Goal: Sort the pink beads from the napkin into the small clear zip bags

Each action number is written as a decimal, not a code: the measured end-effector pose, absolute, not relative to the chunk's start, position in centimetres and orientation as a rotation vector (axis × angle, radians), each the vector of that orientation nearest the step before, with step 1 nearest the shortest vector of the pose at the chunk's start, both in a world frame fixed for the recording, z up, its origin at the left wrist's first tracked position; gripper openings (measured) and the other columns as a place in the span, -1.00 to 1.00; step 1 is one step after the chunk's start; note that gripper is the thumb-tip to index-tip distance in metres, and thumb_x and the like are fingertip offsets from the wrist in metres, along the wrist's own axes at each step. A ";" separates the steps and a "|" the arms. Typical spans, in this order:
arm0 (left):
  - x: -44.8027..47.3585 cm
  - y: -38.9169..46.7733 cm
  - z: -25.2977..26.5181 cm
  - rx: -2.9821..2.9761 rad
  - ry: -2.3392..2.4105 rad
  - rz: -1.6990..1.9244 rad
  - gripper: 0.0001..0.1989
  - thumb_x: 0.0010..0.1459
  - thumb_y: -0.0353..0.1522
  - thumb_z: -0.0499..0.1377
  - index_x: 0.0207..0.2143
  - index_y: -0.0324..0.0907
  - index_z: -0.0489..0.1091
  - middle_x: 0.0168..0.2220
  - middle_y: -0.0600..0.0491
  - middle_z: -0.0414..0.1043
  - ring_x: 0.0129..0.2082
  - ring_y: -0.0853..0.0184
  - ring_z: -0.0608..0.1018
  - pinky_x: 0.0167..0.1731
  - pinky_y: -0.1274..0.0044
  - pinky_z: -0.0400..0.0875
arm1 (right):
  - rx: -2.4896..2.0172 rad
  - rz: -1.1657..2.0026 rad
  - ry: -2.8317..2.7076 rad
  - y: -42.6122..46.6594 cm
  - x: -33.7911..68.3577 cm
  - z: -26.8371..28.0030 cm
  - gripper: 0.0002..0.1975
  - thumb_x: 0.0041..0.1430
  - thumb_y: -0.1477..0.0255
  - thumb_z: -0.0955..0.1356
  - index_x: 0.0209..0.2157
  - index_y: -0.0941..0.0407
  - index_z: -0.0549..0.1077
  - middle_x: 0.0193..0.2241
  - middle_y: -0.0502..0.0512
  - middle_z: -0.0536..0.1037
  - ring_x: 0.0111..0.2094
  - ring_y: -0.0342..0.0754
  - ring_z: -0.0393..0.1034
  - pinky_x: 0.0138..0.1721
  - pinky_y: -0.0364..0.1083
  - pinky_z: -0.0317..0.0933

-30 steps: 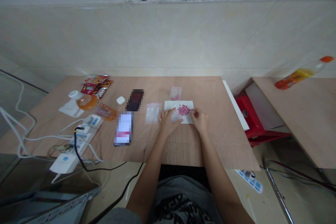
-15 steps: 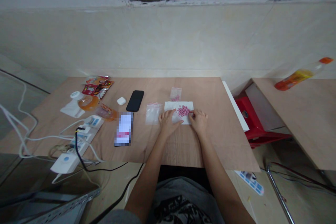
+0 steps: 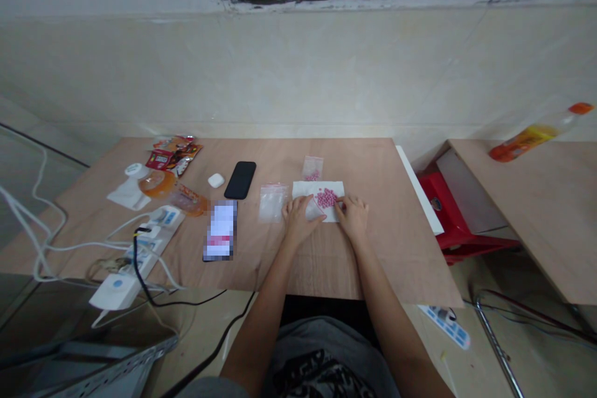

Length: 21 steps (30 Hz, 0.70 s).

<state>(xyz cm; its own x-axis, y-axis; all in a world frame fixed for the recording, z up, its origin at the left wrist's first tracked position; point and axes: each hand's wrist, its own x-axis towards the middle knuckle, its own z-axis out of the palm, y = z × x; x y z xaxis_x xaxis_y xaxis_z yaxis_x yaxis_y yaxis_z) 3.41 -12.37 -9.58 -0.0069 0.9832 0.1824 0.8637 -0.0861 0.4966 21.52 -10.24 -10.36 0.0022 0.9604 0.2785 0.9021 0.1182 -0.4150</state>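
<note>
Small pink beads lie in a loose heap on a white sheet, which looks like paper. At its left side rests my left hand, palm down, its thumb and index finger spread apart. A thin reddish line, perhaps a thread, curves between that thumb and index finger. My right hand is at the sheet's right edge, thumb and index tips drawn together beside the beads; whatever they hold is too small to make out. Just behind the sheet lies a small clear bag with pink beads in it. Another clear zip bag is left of my left hand.
Left on the table are a black phone, a lit phone, a white case, an orange drink bottle, snack packets and a power strip with cables. A red stool stands at right.
</note>
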 end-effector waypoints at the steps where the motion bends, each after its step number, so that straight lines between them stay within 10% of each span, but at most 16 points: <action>1: 3.4 -12.4 -9.6 2.030 1.942 0.715 -0.35 0.05 0.00 0.24 0.17 0.05 0.26 0.09 0.03 0.36 0.09 0.16 0.35 0.12 0.29 0.08 | -1.795 0.149 -1.913 -10.2 21.5 -10.4 -0.70 0.32 0.25 0.22 -0.23 0.08 0.53 -0.29 0.13 0.54 -0.18 0.05 0.27 -0.20 -0.04 -0.10; 21: 3.2 -12.7 -8.9 2.105 1.852 0.624 -0.34 0.06 0.00 0.23 0.21 0.12 0.23 0.15 0.05 0.30 0.11 0.14 0.31 0.13 0.30 0.04 | -1.379 0.359 -2.109 -11.3 21.3 -9.2 -0.71 0.35 0.26 0.20 -0.18 0.03 0.52 -0.19 0.10 0.58 -0.15 0.03 0.34 -0.14 -0.02 -0.02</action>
<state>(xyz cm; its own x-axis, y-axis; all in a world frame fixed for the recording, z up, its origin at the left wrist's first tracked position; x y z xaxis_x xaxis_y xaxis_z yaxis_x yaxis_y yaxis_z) 3.18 -12.67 -8.89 0.0907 0.9858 0.1415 0.8702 -0.1475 0.4701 21.30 -11.32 -9.17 -0.2907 0.8996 0.3260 0.7412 0.4272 -0.5178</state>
